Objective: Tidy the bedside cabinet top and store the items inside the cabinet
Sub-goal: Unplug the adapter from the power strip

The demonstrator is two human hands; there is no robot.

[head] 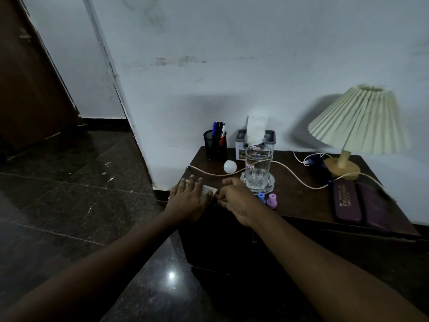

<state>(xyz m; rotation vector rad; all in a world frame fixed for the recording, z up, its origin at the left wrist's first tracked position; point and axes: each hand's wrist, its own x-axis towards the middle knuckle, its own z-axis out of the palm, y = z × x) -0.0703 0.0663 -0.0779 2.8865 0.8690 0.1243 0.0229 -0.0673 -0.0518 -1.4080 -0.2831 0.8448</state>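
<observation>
The task is judged barely begun: the dark wooden bedside cabinet top [301, 201] is crowded, nothing apparently stored. At its front-left corner a small pale paper slip [209, 190] is pressed under the flat, open left hand [189, 198], its edge seemingly pinched in the grip of the right hand [234, 198].

We've got a pale, scuffed wall [255, 54] across the top and right, brown door [27, 77] upper left, black skirting [102, 120] under the wall, dark polished stone floor [69, 194] lower left with a bright glare spot [171, 275] bottom centre.
</observation>
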